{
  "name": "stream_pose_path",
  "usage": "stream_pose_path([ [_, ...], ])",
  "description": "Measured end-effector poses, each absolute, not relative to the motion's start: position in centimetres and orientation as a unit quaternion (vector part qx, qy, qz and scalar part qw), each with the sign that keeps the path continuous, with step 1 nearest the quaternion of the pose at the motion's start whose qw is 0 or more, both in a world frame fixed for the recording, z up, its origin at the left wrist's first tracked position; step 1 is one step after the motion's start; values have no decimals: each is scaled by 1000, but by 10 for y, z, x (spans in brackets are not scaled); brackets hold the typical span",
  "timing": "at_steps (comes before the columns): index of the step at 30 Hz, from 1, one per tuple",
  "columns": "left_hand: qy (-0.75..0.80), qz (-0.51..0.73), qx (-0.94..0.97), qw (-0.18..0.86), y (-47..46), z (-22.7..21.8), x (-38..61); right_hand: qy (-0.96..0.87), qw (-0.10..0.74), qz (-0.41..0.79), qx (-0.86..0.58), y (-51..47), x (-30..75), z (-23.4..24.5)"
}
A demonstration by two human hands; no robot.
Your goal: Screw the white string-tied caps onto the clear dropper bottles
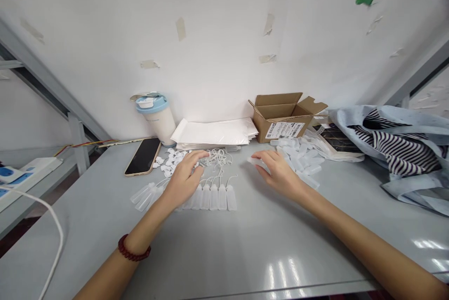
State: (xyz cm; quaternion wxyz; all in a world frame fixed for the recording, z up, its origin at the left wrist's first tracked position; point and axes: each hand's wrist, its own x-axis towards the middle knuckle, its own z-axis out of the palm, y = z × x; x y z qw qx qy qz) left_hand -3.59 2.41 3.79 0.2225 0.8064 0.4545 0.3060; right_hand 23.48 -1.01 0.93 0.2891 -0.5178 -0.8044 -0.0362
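My left hand (184, 178) hovers over a row of small translucent plastic bottles (213, 197), its thumb and forefinger apart with nothing seen between them. The bottles lie side by side with thin white cords at their tops, and my wrist hides part of the row. Just beyond that hand are small white caps (171, 160) and a tangle of white cords (219, 156). My right hand (278, 171) pinches a small translucent bottle (251, 160), mostly covered by the fingers. Beside that hand lies a heap of similar loose bottles (303, 157).
Along the wall stand a blue-lidded cup (157, 120), white envelopes (215, 132) and an open cardboard box (286, 122). A phone (142, 156) lies at left. A blue bag with striped cloth (407, 146) covers the right side. A power strip (30, 178) sits beyond the table's left edge.
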Motion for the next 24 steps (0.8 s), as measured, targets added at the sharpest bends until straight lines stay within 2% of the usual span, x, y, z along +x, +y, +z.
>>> stream_pose_path([
  [10,544,347,675,357,25,39,-33,-808,302,16,-505,-20,224,15],
  [16,550,344,697,304,25,40,-34,-797,306,36,-520,-19,224,16],
  [21,526,397,721,216,24,42,-38,-799,304,50,-517,-20,222,16],
  [24,531,368,735,204,26,38,-40,-798,313,60,-512,-22,220,16],
])
